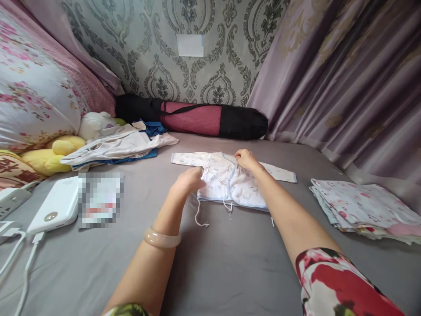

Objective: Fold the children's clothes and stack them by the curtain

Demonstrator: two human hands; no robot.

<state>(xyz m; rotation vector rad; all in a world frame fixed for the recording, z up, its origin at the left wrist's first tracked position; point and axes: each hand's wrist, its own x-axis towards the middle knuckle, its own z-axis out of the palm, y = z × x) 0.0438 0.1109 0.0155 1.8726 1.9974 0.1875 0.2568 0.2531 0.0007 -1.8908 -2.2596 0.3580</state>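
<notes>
A small white baby shirt with pale blue trim and a faint print lies spread on the grey sheet, its sleeves stretched out to both sides. Thin tie strings hang from its lower hem. My left hand is closed at the shirt's left side edge, just below the sleeve, with the fingertips pinching the cloth. At the upper right, near the neckline and shoulder, my right hand pinches the fabric. My right forearm covers part of the shirt's right side.
Folded printed cloths lie at the right. A pile of clothes, plush toys, a white power bank with a cable, and a blurred packet are at the left. Along the wall rests a long black-and-red bag.
</notes>
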